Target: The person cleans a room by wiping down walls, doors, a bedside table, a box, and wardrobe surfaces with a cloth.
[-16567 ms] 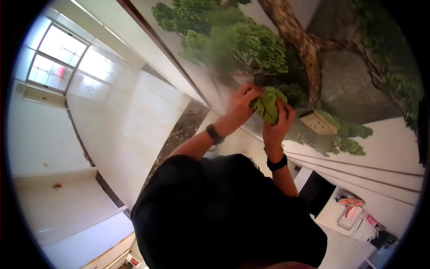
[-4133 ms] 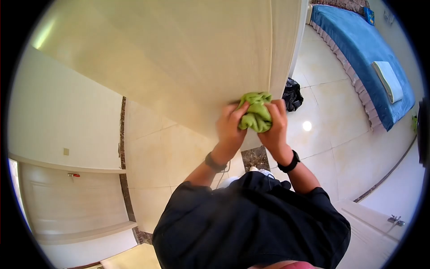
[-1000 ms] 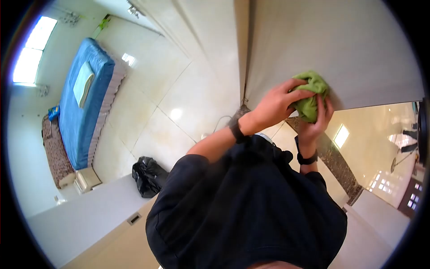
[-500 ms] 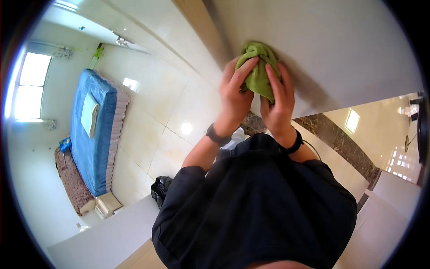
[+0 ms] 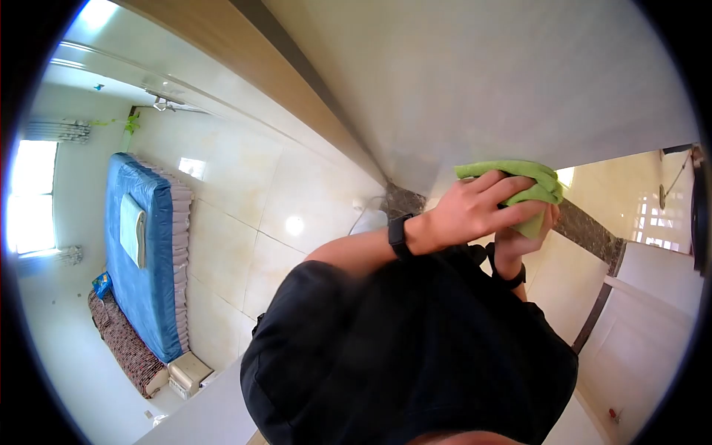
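A green cloth (image 5: 519,175) is bunched between both hands at the lower edge of a pale flat panel (image 5: 475,81). My left hand (image 5: 482,202) lies over the cloth with its fingers wrapped on it, a black watch at the wrist. Beneath and to the right, my right hand (image 5: 528,233) grips the cloth's lower part, its fingers partly hidden by cloth and left hand. A black band circles the right wrist.
A tan frame edge (image 5: 297,74) runs down the panel's left side. At the left, a bed with a blue cover (image 5: 148,297) stands on the tiled floor (image 5: 230,193), near a small cabinet (image 5: 189,371). A white door (image 5: 638,334) is at the lower right.
Since half a second ago, both hands and the cloth have moved right and lower in view. The left hand now overlaps the right. The bed appears farther left, and the black bag has left view.
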`<state>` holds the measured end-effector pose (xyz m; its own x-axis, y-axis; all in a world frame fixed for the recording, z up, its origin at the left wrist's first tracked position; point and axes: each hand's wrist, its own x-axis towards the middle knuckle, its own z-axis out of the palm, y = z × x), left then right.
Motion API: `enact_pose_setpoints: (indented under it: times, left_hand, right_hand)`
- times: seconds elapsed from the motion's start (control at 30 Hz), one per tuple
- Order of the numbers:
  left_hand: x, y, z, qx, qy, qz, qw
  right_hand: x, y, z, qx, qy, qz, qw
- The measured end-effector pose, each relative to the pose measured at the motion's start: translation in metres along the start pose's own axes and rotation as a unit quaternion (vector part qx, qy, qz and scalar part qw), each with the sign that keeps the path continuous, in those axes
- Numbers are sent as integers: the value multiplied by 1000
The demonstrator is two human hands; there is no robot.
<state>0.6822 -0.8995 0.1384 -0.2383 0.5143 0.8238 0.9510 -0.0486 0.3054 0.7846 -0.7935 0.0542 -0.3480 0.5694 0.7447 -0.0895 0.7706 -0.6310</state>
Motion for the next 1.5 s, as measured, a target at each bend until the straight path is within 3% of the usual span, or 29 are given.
enact_pose_setpoints:
  times: [0.07,0.23,0.33,0.47,0.57,0.7,0.8,0.97,1.2,1.33,1.5]
  left_hand:
    - [-12,-6,8,-20,-22,-5,1000]
    - [2,-4,0,-35,-17,-15,999]
    - [33,9,-13,-44,43,-5,998]
    - [60,25,-23,-52,86,-25,995]
    - [46,11,-24,-47,50,-3,998]
    - [-14,-14,-14,-90,-34,-100,990]
    - [-59,-38,-17,-95,-60,-139,984]
    - [-98,-59,-41,5,38,-236,971]
    - [-55,-73,-86,47,262,-236,935]
    - [-20,-68,-108,33,275,-225,934]
    - [-28,-73,-114,64,202,-248,945]
  right_hand:
    - [-11,8,-3,-35,-31,31,998]
    - [16,-12,4,35,11,16,999]
    - [40,-22,-1,41,35,5,999]
    - [69,-44,-12,152,6,56,987]
    - [68,-46,-14,120,-22,39,992]
    - [38,-38,-2,20,-151,-7,988]
    - [5,-38,27,-2,-163,7,987]
    - [-7,-58,83,40,-213,-17,976]
    - [43,-124,135,114,-230,-107,961]
    - [74,-149,131,130,-199,-141,961]
    - [72,-144,128,100,-224,-142,959]
